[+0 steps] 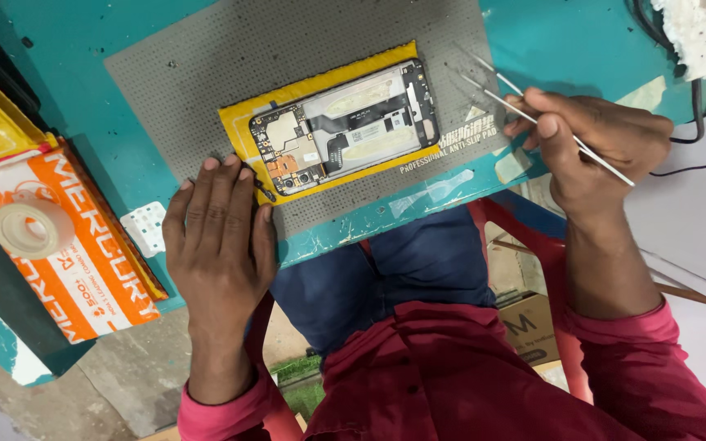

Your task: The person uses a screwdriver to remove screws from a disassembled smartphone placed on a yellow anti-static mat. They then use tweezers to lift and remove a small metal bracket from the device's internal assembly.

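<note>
1. Your counter (59, 98) is teal, with chipped paint along the near edge.
2. A grey dotted mat (206, 73) lies on it and carries the work.
3. An orange and white box (83, 261) sits at the left end of the counter, well apart from the mat, with a roll of clear tape (33, 229) lying on top of it.
4. Your left hand (218, 233) lies flat at the mat's near left corner, fingers (226, 175) stretched out and pressed together, holding nothing; the fingertips touch the lower left corner of the phone.
5. Your right hand (598, 143) is at the right edge of the mat, its fingers pinching a pair of metal tweezers (525, 102).
6. The opened phone (345, 126) lies tilted in the middle of the mat, back cover off, circuit board and shields showing inside a yellow border.
7. The tweezer tips point up and left, above the mat just right of the phone and not touching it.
8. A small white key block (147, 227) rests just left of your left hand.
</note>
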